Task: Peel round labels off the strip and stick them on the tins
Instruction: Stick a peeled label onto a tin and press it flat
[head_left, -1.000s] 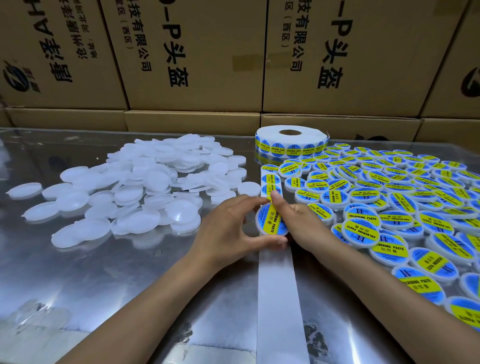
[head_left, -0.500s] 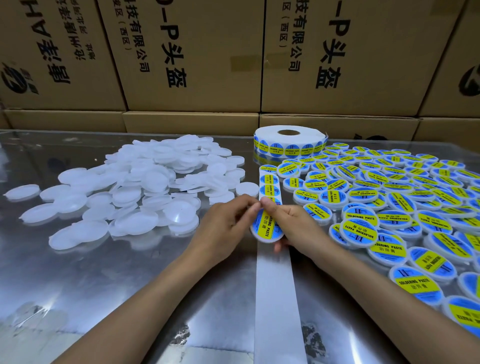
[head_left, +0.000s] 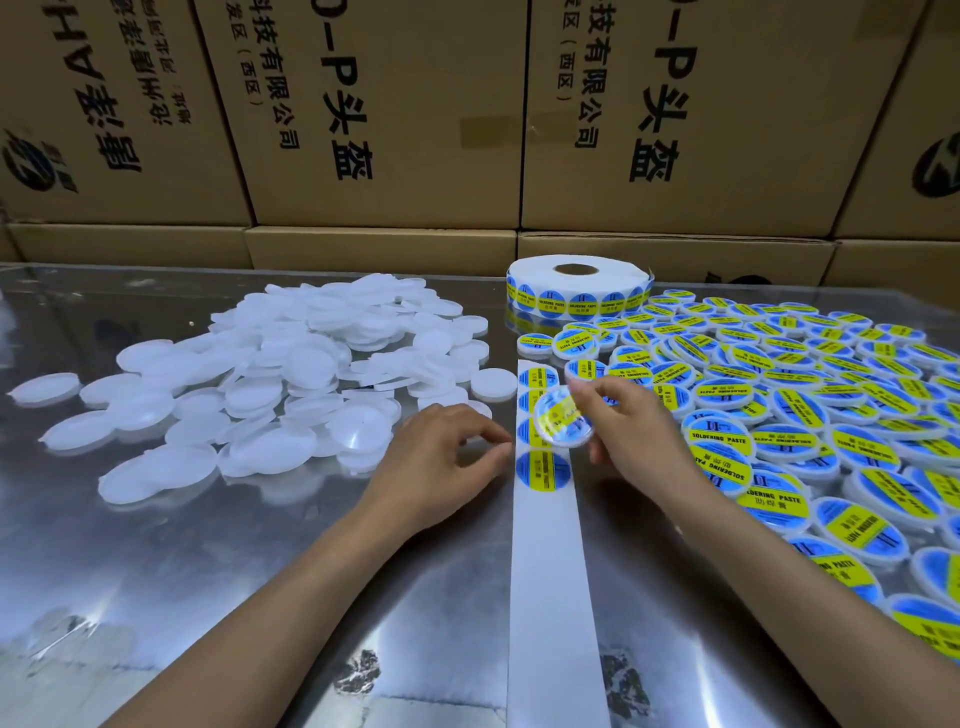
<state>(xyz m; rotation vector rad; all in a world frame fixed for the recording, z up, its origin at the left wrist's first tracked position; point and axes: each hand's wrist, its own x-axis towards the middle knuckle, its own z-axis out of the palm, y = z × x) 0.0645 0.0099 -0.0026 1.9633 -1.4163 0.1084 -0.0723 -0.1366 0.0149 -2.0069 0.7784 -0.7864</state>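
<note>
Right hand (head_left: 631, 431) pinches a labelled tin (head_left: 563, 418) above the label strip (head_left: 545, 499). Left hand (head_left: 441, 462) empty, fingers loosely curled, just left of the strip, touching the table (head_left: 208, 571).

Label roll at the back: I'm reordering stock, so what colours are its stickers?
Blue with a yellow band and dark print, on the label roll; head view.

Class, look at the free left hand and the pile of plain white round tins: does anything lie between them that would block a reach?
Nothing visible does. The left hand hovers over bare metal table right beside the plain white round tins. The white label strip lies on its other side.
</note>
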